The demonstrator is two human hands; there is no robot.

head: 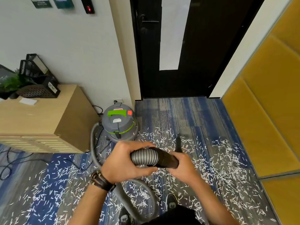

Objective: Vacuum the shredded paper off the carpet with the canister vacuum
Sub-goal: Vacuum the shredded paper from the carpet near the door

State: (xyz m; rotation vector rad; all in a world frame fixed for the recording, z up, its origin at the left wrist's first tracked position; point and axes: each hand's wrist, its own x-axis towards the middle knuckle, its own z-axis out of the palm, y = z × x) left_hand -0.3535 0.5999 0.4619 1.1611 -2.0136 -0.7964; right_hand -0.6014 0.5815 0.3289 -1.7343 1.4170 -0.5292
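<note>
A grey canister vacuum (119, 123) with a green handle stands on the carpet by the wall. Its ribbed grey hose (144, 156) loops from the canister past my legs up to my hands. My left hand (125, 161) grips the ribbed hose end. My right hand (182, 166) holds the black wand tube (167, 159) joined to it. The black nozzle tip (179, 144) points down toward the floor beyond my hands. White shredded paper (227, 163) lies scattered across the blue striped carpet (186, 114), around my feet and out to both sides.
A wooden cabinet (48, 117) with black file trays and a plant stands at the left. Black cables (9, 164) trail on the floor beside it. A black door (175, 46) is ahead. Yellow padded panels (267, 111) line the right side. My shoes (171, 202) are below.
</note>
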